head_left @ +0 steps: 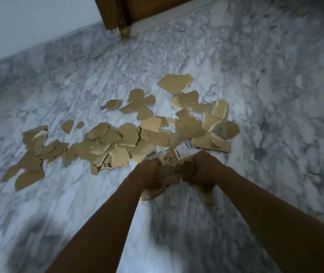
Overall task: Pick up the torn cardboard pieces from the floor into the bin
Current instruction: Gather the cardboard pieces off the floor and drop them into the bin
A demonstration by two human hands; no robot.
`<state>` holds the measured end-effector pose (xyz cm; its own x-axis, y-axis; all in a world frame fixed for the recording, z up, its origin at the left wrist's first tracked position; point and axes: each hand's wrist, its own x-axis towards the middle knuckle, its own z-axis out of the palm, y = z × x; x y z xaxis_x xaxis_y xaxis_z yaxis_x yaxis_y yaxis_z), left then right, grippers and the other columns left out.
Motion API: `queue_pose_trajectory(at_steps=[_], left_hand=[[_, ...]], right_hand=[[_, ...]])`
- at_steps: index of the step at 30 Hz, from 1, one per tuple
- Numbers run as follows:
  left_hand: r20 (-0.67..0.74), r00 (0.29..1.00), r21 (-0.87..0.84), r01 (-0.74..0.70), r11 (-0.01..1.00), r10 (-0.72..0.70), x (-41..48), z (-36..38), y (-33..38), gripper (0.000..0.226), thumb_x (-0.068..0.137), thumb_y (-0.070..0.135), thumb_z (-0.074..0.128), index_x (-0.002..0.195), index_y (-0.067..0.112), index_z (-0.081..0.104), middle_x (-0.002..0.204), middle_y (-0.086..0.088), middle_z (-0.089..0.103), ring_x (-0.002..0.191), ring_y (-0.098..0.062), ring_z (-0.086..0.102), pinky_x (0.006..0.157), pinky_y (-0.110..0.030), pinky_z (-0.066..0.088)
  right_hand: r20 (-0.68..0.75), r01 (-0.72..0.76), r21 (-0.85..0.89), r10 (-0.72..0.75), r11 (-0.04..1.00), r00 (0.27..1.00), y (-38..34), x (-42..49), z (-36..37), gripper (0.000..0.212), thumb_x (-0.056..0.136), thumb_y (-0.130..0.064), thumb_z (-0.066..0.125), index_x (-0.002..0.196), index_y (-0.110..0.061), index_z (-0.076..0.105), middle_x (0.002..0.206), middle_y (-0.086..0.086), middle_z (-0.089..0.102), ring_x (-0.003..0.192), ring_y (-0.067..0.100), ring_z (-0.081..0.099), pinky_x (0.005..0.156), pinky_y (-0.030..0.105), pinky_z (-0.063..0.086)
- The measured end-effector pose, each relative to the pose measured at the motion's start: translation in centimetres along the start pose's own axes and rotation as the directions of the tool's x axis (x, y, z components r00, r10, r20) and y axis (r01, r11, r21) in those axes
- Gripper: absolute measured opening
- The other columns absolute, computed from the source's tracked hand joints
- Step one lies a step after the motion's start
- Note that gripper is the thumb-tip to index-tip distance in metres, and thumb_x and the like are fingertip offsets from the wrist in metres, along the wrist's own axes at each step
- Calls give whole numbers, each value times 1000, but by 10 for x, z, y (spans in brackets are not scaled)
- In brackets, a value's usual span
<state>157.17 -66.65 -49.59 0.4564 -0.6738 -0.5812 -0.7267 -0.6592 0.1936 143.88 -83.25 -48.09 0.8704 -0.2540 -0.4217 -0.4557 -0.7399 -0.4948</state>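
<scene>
Low down, left hand (149, 170) and right hand (200, 172) each clamped on labelled cardboard piece (174, 156); torn cardboard pieces (117, 138) strewn over marble floor (275, 95).

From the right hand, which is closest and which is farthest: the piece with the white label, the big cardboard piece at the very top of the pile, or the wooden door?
Measured from the right hand:
1. Piece with the white label, held right at the hand.
2. Big top cardboard piece, at the pile's far edge.
3. Wooden door, farthest, at the wall beyond the pile.

Two bare forearms, no sleeves in view; left hand (149, 170) and right hand (198, 172) apparently ungloved, though blurred.
</scene>
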Motion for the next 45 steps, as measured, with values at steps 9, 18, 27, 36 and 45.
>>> queue_pose_trajectory(at_steps=[9, 18, 27, 36, 45], left_hand=[[137, 989, 84, 43, 996, -54, -3, -20, 25, 46, 89, 34, 68, 124, 5, 58, 126, -13, 62, 111, -26, 61, 88, -28, 46], [-46, 998, 120, -41, 992, 47, 47, -12, 69, 61, 89, 39, 64, 138, 16, 36, 160, -19, 1, 144, -43, 14, 104, -58, 38], [4, 987, 240, -158, 958, 162, 49, 2, 62, 47, 87, 39, 58, 122, 8, 53, 129, -19, 53, 127, -33, 45, 94, -40, 46], [18, 989, 170, -146, 975, 145, 48, 17, 48, 57, 86, 41, 63, 129, 9, 44, 145, -22, 24, 130, -39, 37, 98, -52, 46], [39, 994, 145, -110, 983, 106, 50, 10, 52, 70, 85, 43, 66, 139, 8, 36, 151, -21, 15, 133, -41, 33, 101, -56, 43]], right_hand=[[69, -185, -151, 197, 971, 978, 55, -10, -73, 25, 77, -36, 78, 84, -22, 57, 86, 1, 59, 85, 19, 58, 74, 29, 45], [68, -286, -104, 293, 953, 954, 74, -14, -35, 44, 91, -45, 58, 121, -13, 55, 118, 12, 60, 106, 31, 61, 81, 37, 51], [1, -326, 160, 330, 932, 944, 76, 18, -123, 45, 78, -37, 82, 107, -6, 68, 97, 10, 62, 93, 28, 62, 75, 34, 46], [-140, -277, -50, 268, 960, 953, 29, 128, -66, 59, 95, -51, 49, 136, -9, 52, 138, 21, 53, 131, 42, 46, 108, 54, 35], [-441, -9, 239, 117, 971, 890, 28, 107, -74, 88, 79, -27, 79, 148, -5, 28, 114, 12, 63, 98, 30, 62, 75, 36, 47]])
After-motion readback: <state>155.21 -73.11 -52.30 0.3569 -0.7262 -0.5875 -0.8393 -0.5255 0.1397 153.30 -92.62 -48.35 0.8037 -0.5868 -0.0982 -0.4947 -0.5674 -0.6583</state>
